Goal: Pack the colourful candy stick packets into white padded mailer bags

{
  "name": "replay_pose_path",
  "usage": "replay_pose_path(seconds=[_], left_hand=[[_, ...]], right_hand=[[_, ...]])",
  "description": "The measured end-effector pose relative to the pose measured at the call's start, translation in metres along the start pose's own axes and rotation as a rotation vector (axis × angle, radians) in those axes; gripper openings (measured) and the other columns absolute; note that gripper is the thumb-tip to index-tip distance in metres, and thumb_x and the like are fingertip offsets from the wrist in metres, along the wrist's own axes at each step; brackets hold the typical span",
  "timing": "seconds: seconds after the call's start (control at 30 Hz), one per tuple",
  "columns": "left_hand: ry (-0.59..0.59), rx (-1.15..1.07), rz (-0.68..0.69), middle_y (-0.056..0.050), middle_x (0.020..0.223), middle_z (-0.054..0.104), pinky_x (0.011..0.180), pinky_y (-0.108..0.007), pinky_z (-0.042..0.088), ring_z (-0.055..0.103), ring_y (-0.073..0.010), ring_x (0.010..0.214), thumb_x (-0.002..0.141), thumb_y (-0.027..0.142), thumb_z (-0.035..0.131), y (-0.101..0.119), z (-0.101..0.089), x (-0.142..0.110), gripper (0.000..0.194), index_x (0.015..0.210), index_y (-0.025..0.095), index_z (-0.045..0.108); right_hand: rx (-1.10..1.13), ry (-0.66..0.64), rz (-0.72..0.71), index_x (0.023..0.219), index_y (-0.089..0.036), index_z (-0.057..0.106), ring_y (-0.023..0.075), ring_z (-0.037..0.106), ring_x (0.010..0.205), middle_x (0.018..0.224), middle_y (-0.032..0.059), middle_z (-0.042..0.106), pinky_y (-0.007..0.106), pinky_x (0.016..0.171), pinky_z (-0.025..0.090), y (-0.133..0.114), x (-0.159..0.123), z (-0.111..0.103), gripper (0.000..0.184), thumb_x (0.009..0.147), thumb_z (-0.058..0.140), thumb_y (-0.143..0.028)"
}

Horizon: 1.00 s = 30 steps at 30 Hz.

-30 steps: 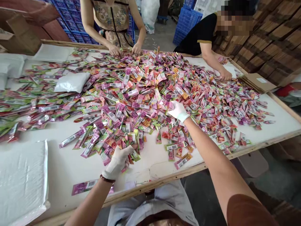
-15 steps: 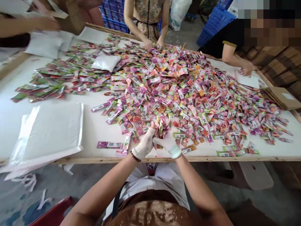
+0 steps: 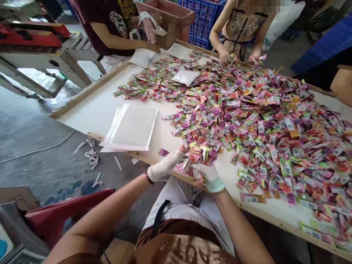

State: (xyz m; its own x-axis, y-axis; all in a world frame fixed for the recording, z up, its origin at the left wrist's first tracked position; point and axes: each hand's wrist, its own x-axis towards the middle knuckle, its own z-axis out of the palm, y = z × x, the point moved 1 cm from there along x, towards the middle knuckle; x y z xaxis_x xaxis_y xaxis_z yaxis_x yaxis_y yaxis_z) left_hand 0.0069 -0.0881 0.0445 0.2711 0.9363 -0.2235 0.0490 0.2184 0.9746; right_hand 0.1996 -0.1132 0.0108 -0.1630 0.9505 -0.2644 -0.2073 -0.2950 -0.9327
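Note:
My right hand, in a white glove with a mint cuff, is closed around a bunch of small printed stick packets at the table's near edge. Just left of it, my gloved left hand is held with its fingers stretched out toward the bunch. Bare fingertips show past the glove, and I see nothing in that hand. A large heap of loose pink, purple and green stick packets spreads across the table beyond both hands.
Flat clear plastic bags lie stacked at the near left edge. A filled white pouch rests on the heap. Two co-workers stand across the table, and a person's arm shows at right. A wooden rim borders the table. Blue crates stand behind.
The view has turned left, showing more floor and machinery there. My left hand has drawn away from my right, and its fingers have straightened. My right hand has packets in its grip.

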Motion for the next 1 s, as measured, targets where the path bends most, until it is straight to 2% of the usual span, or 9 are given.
replay_pose_path(seconds=[0.03,0.13,0.2,0.33,0.47,0.6,0.73,0.83,1.0], left_hand=[[0.019,0.081,0.001,-0.009,0.102,0.074,0.086,-0.035,0.052,0.066,-0.023,0.094,0.092,0.057,0.05,0.002,-0.029,-0.003,0.048,0.111,0.018,0.071],[0.248,0.927,0.044,-0.012,0.109,0.069,0.091,-0.037,0.048,0.063,-0.0252,0.099,0.085,0.032,0.053,0.003,-0.12,-0.007,0.03,0.106,0.016,0.069],[0.177,1.296,-0.115,-0.015,0.119,0.065,0.088,-0.036,0.047,0.063,-0.0267,0.1,0.078,0.023,0.058,-0.002,-0.165,-0.007,0.038,0.115,0.015,0.065],[0.02,1.579,-0.38,-0.017,0.104,0.067,0.078,-0.036,0.046,0.065,-0.0281,0.089,0.087,0.019,0.049,-0.008,-0.192,-0.003,0.037,0.122,0.012,0.059],[0.154,1.602,-0.174,-0.017,0.108,0.063,0.075,-0.04,0.046,0.063,-0.0296,0.087,0.098,0.027,0.035,-0.003,-0.129,0.015,0.037,0.124,0.012,0.056],[-0.032,1.398,0.184,-0.017,0.117,0.059,0.082,-0.037,0.048,0.06,-0.029,0.101,0.09,0.024,0.054,-0.013,0.01,0.037,0.033,0.122,0.016,0.059],[-0.208,1.195,0.127,-0.018,0.112,0.063,0.077,-0.035,0.049,0.064,-0.0272,0.096,0.088,0.008,0.045,-0.045,0.134,0.059,0.035,0.116,0.014,0.065],[-0.19,0.947,0.161,-0.016,0.106,0.067,0.079,-0.032,0.049,0.064,-0.0233,0.092,0.087,0.013,0.052,-0.066,0.165,0.074,0.028,0.108,0.012,0.07],[-0.102,0.574,0.148,-0.006,0.077,0.069,0.069,-0.023,0.046,0.061,-0.0168,0.076,0.087,0.022,0.051,-0.077,0.145,0.092,0.026,0.084,0.011,0.074]], right_hand=[[0.021,-0.037,0.054,0.059,-0.023,0.062,0.017,0.062,0.056,0.055,-0.0014,0.063,0.032,0.061,0.057,0.0,0.0,0.0,0.026,0.068,0.081,-0.038],[0.069,-0.088,0.189,0.045,-0.023,0.049,0.0105,0.045,0.038,0.042,-0.003,0.05,0.026,0.043,0.045,-0.001,-0.004,-0.011,0.043,0.07,0.079,-0.042],[0.096,-0.067,0.266,0.053,-0.022,0.056,0.0097,0.045,0.038,0.045,-0.003,0.054,0.024,0.041,0.044,-0.003,-0.008,-0.023,0.036,0.067,0.081,-0.042],[0.121,0.039,0.287,0.064,-0.021,0.062,0.0094,0.05,0.041,0.052,-0.0036,0.059,0.022,0.043,0.047,0.0,-0.017,-0.047,0.03,0.063,0.084,-0.041],[0.021,0.149,0.206,0.063,-0.022,0.061,0.0163,0.065,0.06,0.06,-0.0016,0.065,0.03,0.06,0.058,0.003,-0.029,-0.081,0.032,0.062,0.084,-0.045],[-0.21,0.295,0.077,0.061,-0.027,0.063,0.027,0.069,0.076,0.06,0.0012,0.065,0.049,0.085,0.058,-0.015,-0.047,-0.119,0.032,0.065,0.079,-0.054],[-0.387,0.408,-0.098,0.075,-0.029,0.069,0.0291,0.07,0.087,0.076,0.0021,0.072,0.052,0.097,0.054,-0.031,-0.059,-0.129,0.025,0.066,0.078,-0.051],[-0.541,0.408,-0.138,0.095,-0.026,0.069,0.0279,0.07,0.093,0.093,0.0043,0.075,0.047,0.095,0.054,-0.019,-0.056,-0.123,0.03,0.071,0.075,-0.043],[-1.162,0.279,-0.163,0.124,-0.016,0.062,0.0312,0.065,0.101,0.108,0.013,0.071,0.044,0.091,0.051,0.015,-0.045,-0.126,0.054,0.072,0.067,-0.031]])
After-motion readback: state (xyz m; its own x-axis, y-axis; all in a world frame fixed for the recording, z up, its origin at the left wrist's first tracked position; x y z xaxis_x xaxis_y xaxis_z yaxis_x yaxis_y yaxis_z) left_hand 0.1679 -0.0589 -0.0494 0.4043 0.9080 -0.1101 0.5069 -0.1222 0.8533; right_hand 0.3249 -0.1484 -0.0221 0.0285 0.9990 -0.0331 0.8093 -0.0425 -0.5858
